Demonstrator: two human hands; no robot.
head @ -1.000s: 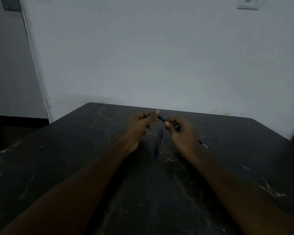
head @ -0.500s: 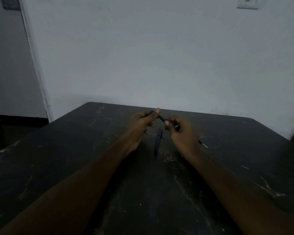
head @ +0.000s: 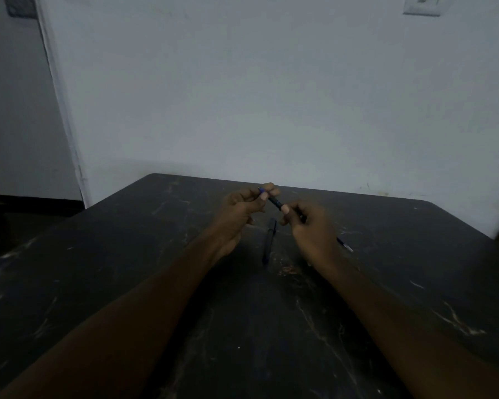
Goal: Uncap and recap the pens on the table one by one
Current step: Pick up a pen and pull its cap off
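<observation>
A thin dark pen [head: 274, 201] with a blue end is held between both hands above the far middle of the table. My left hand [head: 240, 210] pinches the blue end at the upper left. My right hand [head: 311, 226] grips the barrel at the lower right. I cannot tell if the cap is on or off. A second dark pen [head: 269, 241] lies on the table between my wrists, pointing away from me. A third pen [head: 344, 245] with a light tip pokes out from behind my right hand.
The black table [head: 127, 283] is scratched and worn, with its far edge close to a pale wall. A light switch [head: 422, 5] sits high on the wall at the right. A dark floor and doorway lie to the left.
Both hands have stayed almost still on the pen; the gap between my fingers along the barrel looks slightly wider now.
</observation>
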